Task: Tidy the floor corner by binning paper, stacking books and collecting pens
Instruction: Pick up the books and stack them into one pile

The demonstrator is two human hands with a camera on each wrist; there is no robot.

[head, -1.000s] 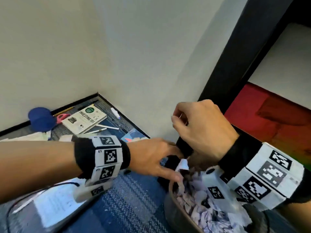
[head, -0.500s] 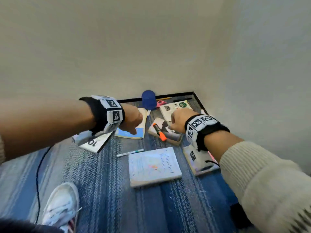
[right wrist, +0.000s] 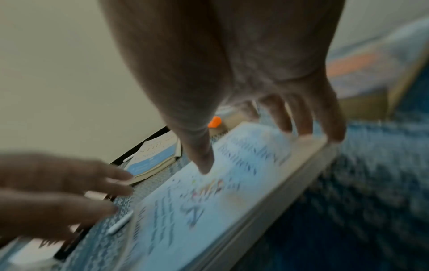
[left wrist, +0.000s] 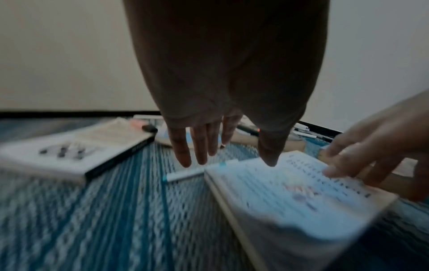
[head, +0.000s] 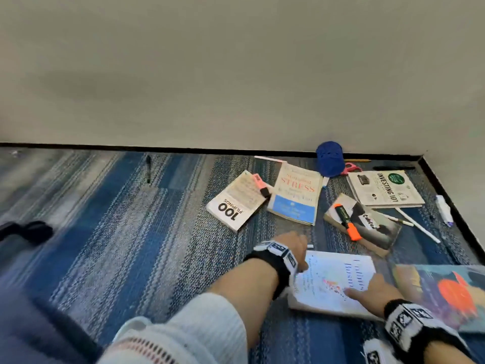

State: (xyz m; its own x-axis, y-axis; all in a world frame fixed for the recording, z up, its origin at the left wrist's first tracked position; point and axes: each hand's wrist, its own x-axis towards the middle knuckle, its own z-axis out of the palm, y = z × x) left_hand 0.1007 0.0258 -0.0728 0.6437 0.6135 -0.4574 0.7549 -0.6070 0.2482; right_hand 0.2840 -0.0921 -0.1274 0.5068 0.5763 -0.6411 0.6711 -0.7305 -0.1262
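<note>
A white book with red lettering lies on the blue carpet nearest me. My right hand grips it, the thumb on the cover and the fingers over its far edge. My left hand hovers open, fingers straight, at the book's left corner. It is just above a white pen with a teal tip. Beyond lie the "100 Filipinos" book, the Stress book, "Investing 101" and a dark book with an orange highlighter on it.
A blue holder lies by the wall with pink scissors beside it. A colourful book is at the right. White pens, a pink highlighter and a black pen are scattered about. Walls close the corner at right.
A second ago both hands were at the paper-filled bin. The view swung to the corner, and both hands came down and nearer, onto the white book.
</note>
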